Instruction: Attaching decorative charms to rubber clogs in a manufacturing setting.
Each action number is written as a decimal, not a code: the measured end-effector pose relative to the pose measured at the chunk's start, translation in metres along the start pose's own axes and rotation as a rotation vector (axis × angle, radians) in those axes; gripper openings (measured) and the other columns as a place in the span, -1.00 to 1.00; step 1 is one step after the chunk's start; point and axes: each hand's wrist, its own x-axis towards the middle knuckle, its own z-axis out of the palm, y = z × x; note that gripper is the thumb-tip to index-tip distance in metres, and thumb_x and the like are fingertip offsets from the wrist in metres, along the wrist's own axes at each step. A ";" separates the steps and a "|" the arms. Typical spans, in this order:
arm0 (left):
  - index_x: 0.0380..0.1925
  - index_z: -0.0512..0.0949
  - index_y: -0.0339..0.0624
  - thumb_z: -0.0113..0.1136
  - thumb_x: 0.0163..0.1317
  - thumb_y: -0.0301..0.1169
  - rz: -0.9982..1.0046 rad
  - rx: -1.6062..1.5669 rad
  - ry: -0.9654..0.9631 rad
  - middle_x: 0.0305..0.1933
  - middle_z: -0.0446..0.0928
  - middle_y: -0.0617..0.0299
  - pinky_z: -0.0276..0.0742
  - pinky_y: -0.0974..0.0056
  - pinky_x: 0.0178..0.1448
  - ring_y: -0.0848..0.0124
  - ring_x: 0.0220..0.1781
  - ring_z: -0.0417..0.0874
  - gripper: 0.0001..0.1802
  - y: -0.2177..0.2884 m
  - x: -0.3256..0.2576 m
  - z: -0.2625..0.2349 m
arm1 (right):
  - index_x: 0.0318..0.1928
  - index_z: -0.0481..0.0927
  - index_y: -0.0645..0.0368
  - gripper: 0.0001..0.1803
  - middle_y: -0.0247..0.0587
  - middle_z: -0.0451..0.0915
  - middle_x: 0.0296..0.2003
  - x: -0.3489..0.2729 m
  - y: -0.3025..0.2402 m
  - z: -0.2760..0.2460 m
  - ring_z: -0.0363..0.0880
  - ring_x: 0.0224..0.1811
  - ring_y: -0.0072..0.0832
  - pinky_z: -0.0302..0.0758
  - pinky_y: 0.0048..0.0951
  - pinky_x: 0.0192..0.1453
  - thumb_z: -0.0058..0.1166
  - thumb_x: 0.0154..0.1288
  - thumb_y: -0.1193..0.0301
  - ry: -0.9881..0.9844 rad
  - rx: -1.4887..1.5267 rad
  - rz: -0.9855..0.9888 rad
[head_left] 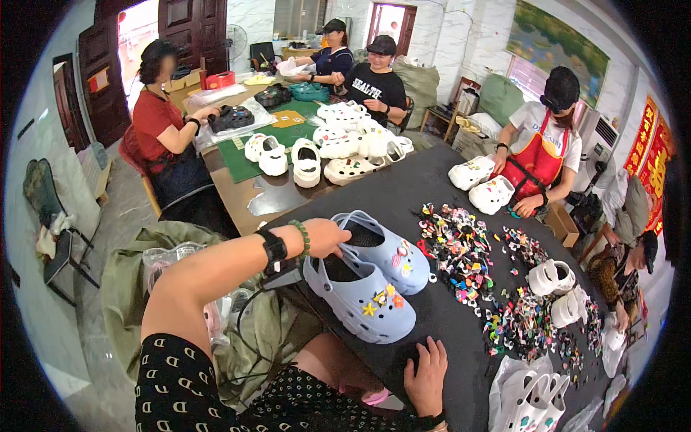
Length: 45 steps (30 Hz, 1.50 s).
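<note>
My left hand [327,237] is closed on the heel end of a light blue clog [396,252]. Right beside it on the black tabletop stands a second light blue clog [368,306]. Some of my left fingers are hidden behind the heels, so I cannot tell whether they grip both. Colourful charms, among them a yellow star [370,309], sit on the clogs' uppers. My right hand [427,378] rests on the tabletop near the closer clog's toe, fingers stretched out and nothing in it.
Loose shoe charms [461,252] lie heaped right of the clogs. White clogs [522,410] in clear plastic stand at the lower right. Beyond, a table with a green mat [237,160] bears several white clogs. A co-worker in a red apron [536,162] handles white clogs across the black table [403,180].
</note>
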 end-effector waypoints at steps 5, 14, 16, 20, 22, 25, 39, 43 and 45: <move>-0.38 0.41 -0.25 0.27 0.15 -0.30 -0.026 -0.100 0.172 -0.51 0.52 -0.10 0.45 -0.13 -0.27 -0.14 -0.33 0.59 -0.72 0.013 -0.033 0.003 | 0.13 0.40 0.27 -0.51 0.12 0.32 0.25 0.001 -0.005 -0.004 0.18 0.36 0.14 0.14 0.08 0.39 0.13 0.16 0.50 0.009 0.002 0.002; -0.44 0.43 -0.28 0.34 0.14 -0.37 -0.282 -0.171 0.564 -0.59 0.42 -0.18 0.40 0.04 -0.44 -0.14 -0.49 0.50 -0.73 -0.025 -0.066 -0.036 | 0.12 0.39 0.30 -0.50 0.14 0.28 0.28 0.010 -0.012 -0.010 0.15 0.38 0.15 0.14 0.08 0.40 0.12 0.12 0.53 -0.080 -0.017 0.046; -0.41 0.45 -0.29 0.35 0.15 -0.34 -0.372 -0.146 0.652 -0.59 0.42 -0.16 0.39 0.09 -0.46 -0.05 -0.56 0.43 -0.72 -0.055 -0.050 -0.050 | 0.11 0.44 0.28 -0.61 0.12 0.41 0.18 0.016 -0.017 -0.019 0.31 0.28 0.10 0.25 0.00 0.36 0.08 0.26 0.49 0.015 -0.018 -0.029; -0.20 0.58 -0.28 0.26 0.23 -0.23 -0.652 -0.057 0.784 -0.45 0.61 -0.13 0.60 0.10 -0.28 0.06 -0.39 0.71 -0.68 -0.134 -0.009 -0.091 | 0.15 0.40 0.29 -0.57 0.16 0.36 0.23 0.017 -0.018 -0.021 0.25 0.32 0.16 0.23 0.05 0.39 0.07 0.28 0.49 -0.053 -0.004 0.014; -0.13 0.58 -0.37 0.26 0.22 -0.14 -0.826 -0.217 0.790 -0.47 0.65 -0.08 0.66 0.09 -0.19 0.10 -0.45 0.73 -0.54 -0.148 0.022 -0.121 | 0.15 0.40 0.29 -0.56 0.15 0.34 0.25 0.019 -0.017 -0.022 0.23 0.33 0.15 0.22 0.06 0.39 0.08 0.27 0.49 -0.073 0.008 0.026; -0.12 0.60 -0.33 0.29 0.17 -0.04 -0.898 0.157 1.047 -0.28 0.65 -0.21 0.63 0.05 -0.07 0.02 -0.24 0.73 -0.46 -0.232 0.065 -0.114 | 0.15 0.39 0.29 -0.56 0.14 0.33 0.26 0.021 -0.016 -0.022 0.22 0.34 0.15 0.20 0.07 0.40 0.08 0.26 0.50 -0.113 0.008 0.068; 0.12 0.52 -0.23 0.28 0.08 -0.16 -0.889 -0.251 0.685 -0.01 0.62 -0.13 0.51 0.09 0.17 -0.01 0.06 0.63 -0.40 -0.275 0.093 0.037 | 0.18 0.37 0.26 -0.49 0.15 0.28 0.29 0.030 -0.022 -0.025 0.18 0.36 0.17 0.17 0.13 0.39 0.11 0.20 0.53 -0.194 0.016 0.128; 0.11 0.51 -0.23 0.25 0.17 -0.26 -0.516 -0.192 0.644 0.08 0.56 -0.12 0.47 0.08 0.20 -0.04 0.12 0.56 -0.49 -0.175 0.016 0.049 | 0.19 0.37 0.27 -0.49 0.15 0.28 0.28 0.026 -0.018 -0.020 0.18 0.36 0.17 0.17 0.12 0.38 0.10 0.20 0.54 -0.172 0.022 0.123; 0.14 0.47 -0.24 0.24 0.20 -0.26 -0.553 -0.230 0.610 0.22 0.46 -0.14 0.35 0.04 0.34 -0.03 0.29 0.45 -0.48 -0.110 -0.010 0.062 | 0.19 0.36 0.28 -0.51 0.16 0.28 0.28 0.028 -0.019 -0.022 0.17 0.37 0.17 0.17 0.11 0.39 0.07 0.23 0.54 -0.162 0.003 0.110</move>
